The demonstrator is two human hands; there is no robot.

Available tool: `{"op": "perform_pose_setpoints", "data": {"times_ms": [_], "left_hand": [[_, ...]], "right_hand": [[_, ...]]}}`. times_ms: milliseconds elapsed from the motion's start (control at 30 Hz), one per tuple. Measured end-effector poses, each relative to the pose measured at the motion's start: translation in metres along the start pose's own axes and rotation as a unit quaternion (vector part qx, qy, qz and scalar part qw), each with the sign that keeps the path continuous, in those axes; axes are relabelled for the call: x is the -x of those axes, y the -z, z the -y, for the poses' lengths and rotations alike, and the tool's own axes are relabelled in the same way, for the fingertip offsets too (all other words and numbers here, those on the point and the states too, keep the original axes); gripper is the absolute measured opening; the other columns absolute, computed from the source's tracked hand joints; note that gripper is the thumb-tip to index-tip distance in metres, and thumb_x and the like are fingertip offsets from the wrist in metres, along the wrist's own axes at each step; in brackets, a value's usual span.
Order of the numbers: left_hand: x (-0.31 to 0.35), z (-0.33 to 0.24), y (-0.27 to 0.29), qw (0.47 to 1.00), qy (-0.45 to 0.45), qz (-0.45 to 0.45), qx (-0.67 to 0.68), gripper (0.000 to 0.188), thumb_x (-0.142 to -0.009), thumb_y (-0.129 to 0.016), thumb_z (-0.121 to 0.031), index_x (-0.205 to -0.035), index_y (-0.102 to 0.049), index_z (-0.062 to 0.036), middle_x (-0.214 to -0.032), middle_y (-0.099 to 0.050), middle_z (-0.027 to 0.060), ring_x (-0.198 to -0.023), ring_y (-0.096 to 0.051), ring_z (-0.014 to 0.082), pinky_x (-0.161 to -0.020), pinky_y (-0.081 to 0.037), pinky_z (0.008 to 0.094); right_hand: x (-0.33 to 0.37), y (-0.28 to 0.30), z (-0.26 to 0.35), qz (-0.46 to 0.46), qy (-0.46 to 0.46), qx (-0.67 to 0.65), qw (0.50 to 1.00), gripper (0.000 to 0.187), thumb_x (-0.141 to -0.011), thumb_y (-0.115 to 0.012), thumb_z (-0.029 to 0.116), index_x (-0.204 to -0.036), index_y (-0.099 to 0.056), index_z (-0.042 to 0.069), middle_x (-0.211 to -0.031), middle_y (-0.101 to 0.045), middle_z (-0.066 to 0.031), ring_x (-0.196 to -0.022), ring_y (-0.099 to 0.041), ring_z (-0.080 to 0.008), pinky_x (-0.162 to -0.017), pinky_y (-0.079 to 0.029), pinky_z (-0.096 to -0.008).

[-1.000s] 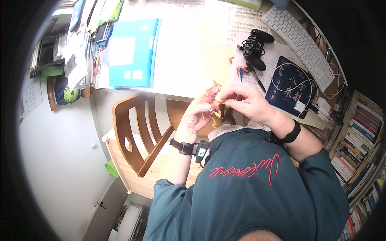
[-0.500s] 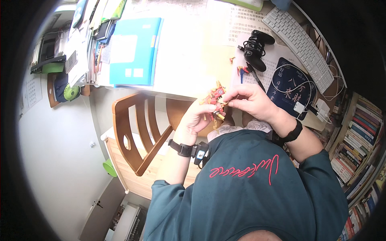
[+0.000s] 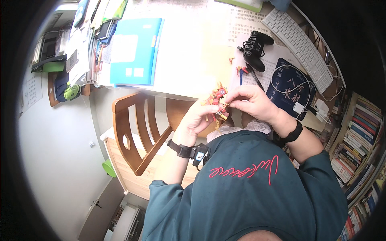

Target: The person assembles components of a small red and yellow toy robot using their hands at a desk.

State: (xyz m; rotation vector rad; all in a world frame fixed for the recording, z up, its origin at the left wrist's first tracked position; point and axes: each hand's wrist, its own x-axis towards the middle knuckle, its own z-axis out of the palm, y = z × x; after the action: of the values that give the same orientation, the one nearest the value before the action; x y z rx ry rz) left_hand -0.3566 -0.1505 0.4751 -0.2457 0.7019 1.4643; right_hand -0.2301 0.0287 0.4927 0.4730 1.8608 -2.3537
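Over my lap, by the desk's near edge, a small red and yellow toy figure [image 3: 220, 93] with jointed parts is held. My left hand [image 3: 198, 114] is closed around its left side, thumb lying across the figure. From the right, my right hand [image 3: 252, 101] pinches at the figure's side with thumb and forefinger. Whether a separate small piece sits between those fingertips is hidden. On the paper beyond my right hand lie a small red and blue toy part [image 3: 241, 71] and a tiny red piece [image 3: 231, 60].
A black game controller [image 3: 254, 50] with its cable wound round it lies near a white keyboard [image 3: 299, 50] and a dark blue mat [image 3: 290, 86]. Blue folders [image 3: 134, 52] rest on the desk's left. A wooden chair [image 3: 134, 132] stands at left; bookshelves [image 3: 358, 140] are at right.
Both hands stay together at the toy figure, which has shifted and tilted very slightly. My right fingers have moved only a little against it.
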Motion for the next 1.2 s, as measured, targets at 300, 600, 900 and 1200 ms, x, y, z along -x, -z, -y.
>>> {"op": "perform_pose_setpoints", "data": {"times_ms": [300, 600, 900, 1200], "left_hand": [[-0.015, 0.001, 0.003, 0.980, -0.104, -0.095, -0.139, 0.056, -0.080, -0.071, -0.006, -0.131, -0.048, -0.0034, -0.103, -0.063, 0.0065, -0.087, -0.063, 0.0128, -0.072, -0.050, 0.0258], [-0.019, -0.001, -0.002, 0.992, -0.105, -0.049, -0.045, 0.054, -0.096, -0.046, -0.037, -0.135, -0.043, -0.0007, -0.111, -0.063, 0.0111, -0.089, -0.063, 0.0187, -0.082, -0.049, 0.0333], [-0.018, 0.003, 0.013, 0.993, -0.081, -0.050, -0.067, 0.051, -0.094, -0.051, -0.023, -0.138, -0.039, 0.0005, -0.114, -0.061, 0.0143, -0.101, -0.063, 0.0221, -0.089, -0.052, 0.0392], [-0.013, -0.006, -0.003, 0.991, -0.073, -0.056, -0.100, 0.057, -0.093, -0.059, -0.024, -0.139, -0.038, 0.0003, -0.115, -0.062, 0.0117, -0.101, -0.063, 0.0193, -0.085, -0.054, 0.0353]], "right_hand": [[-0.002, -0.002, -0.034, -0.227, 0.027, -0.073, 0.971, 0.021, -0.085, -0.061, 0.008, -0.105, -0.059, 0.000, -0.100, -0.060, -0.0037, -0.088, -0.058, -0.0103, -0.071, -0.048, -0.0236], [-0.010, 0.003, -0.046, -0.105, -0.232, -0.286, 0.924, 0.025, -0.090, -0.064, 0.028, -0.102, -0.065, 0.006, -0.086, -0.064, -0.0020, -0.070, -0.060, -0.0087, -0.062, -0.049, -0.0211], [-0.015, 0.011, -0.051, -0.114, -0.239, -0.341, 0.902, 0.022, -0.092, -0.059, 0.024, -0.098, -0.063, 0.004, -0.079, -0.063, -0.0045, -0.063, -0.062, -0.0127, -0.058, -0.051, -0.0245], [-0.016, 0.016, -0.052, -0.137, -0.260, -0.343, 0.892, 0.024, -0.092, -0.060, 0.026, -0.101, -0.062, 0.004, -0.081, -0.064, -0.0073, -0.062, -0.062, -0.0133, -0.059, -0.050, -0.0249]]}}
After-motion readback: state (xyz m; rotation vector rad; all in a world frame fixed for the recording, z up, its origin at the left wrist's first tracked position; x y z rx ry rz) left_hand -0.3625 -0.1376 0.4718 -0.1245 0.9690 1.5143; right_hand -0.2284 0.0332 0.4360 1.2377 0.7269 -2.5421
